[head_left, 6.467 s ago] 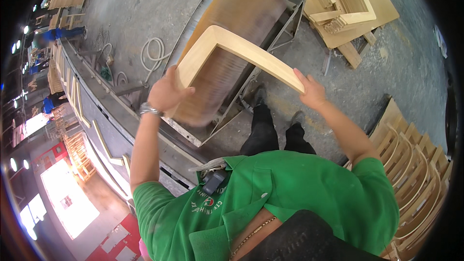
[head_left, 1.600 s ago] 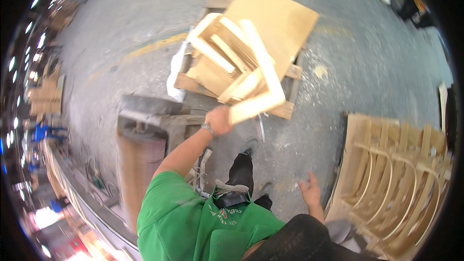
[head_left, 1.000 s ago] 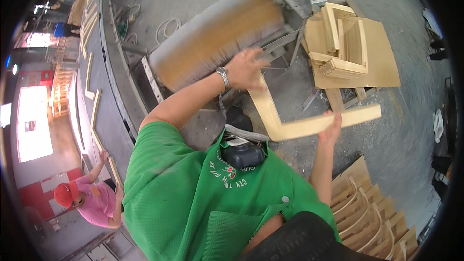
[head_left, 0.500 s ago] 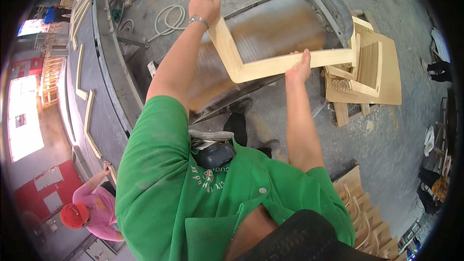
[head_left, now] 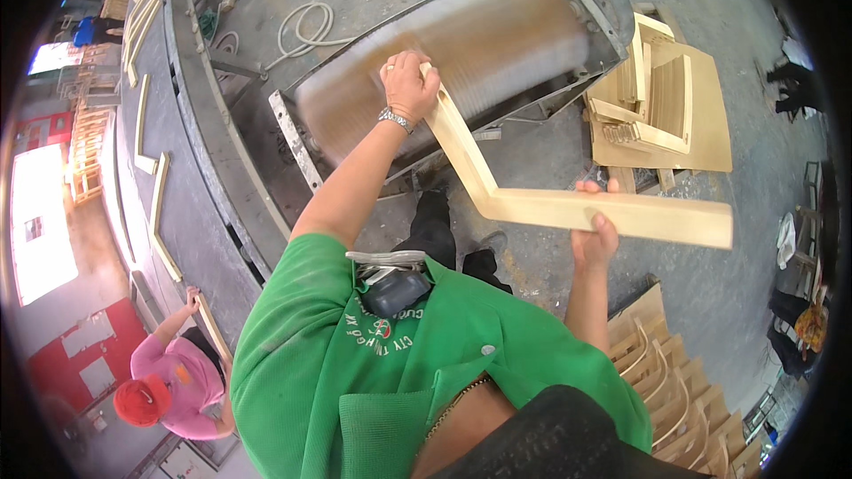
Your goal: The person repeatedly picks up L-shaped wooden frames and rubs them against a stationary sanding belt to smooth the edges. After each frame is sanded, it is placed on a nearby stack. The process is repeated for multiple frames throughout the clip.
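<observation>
An angled pale wooden piece (head_left: pixel 550 209), bent like an L, is held in front of my body. My left hand (head_left: pixel 410 87), with a metal watch on the wrist, is wrapped around the end of its shorter arm. My right hand (head_left: pixel 596 235) grips the longer arm near its middle, thumb on the near face and fingertips showing over the far edge. Beyond the piece lies a wide brown and grey drum (head_left: pixel 497 27), its surface blurred in streaks, set in a metal frame (head_left: pixel 295 146). My left hand is in front of the drum; whether it touches cannot be told.
Right of the drum, similar wooden pieces (head_left: pixel 670 106) are stacked on cardboard (head_left: pixel 713 124) over a pallet. More wooden parts (head_left: pixel 683 399) stand at lower right. A long grey table (head_left: pixel 191 133) with wooden pieces runs along the left; a person in pink (head_left: pixel 186 381) works beside it. A hose (head_left: pixel 306 31) lies beyond.
Both hands have brought the wooden piece nearer to my body and away from over the drum. The piece has tilted, its longer arm now reaching further right, and more of the drum shows.
</observation>
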Demonstrator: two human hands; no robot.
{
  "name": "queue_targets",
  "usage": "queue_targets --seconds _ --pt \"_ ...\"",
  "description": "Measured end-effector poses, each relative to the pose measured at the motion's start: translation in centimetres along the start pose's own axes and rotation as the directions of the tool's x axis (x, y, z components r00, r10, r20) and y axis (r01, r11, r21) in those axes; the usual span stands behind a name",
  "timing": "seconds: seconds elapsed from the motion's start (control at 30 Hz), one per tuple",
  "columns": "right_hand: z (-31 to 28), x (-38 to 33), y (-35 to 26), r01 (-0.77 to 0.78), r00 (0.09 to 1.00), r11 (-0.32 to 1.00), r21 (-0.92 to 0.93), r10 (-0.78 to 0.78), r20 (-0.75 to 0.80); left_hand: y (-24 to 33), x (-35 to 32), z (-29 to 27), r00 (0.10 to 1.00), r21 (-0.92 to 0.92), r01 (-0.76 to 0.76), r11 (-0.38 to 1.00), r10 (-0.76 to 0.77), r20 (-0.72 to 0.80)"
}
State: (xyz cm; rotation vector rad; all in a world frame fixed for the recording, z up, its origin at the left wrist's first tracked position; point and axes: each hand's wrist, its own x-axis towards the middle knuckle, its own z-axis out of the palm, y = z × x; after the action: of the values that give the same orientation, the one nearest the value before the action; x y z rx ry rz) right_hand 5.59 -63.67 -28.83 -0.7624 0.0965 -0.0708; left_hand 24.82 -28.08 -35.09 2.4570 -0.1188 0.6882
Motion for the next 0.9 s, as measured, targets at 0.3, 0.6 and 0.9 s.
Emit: queue_targets --seconds 0.3,0.6,0.9 --pt "13.1 10.9 8.7 0.502 0.803 0.842 -0.198 -0.370 0.467 -7.4 19.2 -1.1 0.979 -0.109 0.202 0.973 -0.202 0.011" --pt "8.2 6.6 4.0 0.461 0.856 0.727 -0.508 -0.214 0.470 -3.6 12.1 3.2 0.988 -0.215 0.147 0.966 -0.153 -0.015" --pt "-2.5 -5.9 -4.5 -0.721 0.688 0.537 0.439 0.632 0.357 8.4 4.0 2.1 0.965 -0.601 -0.184 0.777 0.027 -0.261"
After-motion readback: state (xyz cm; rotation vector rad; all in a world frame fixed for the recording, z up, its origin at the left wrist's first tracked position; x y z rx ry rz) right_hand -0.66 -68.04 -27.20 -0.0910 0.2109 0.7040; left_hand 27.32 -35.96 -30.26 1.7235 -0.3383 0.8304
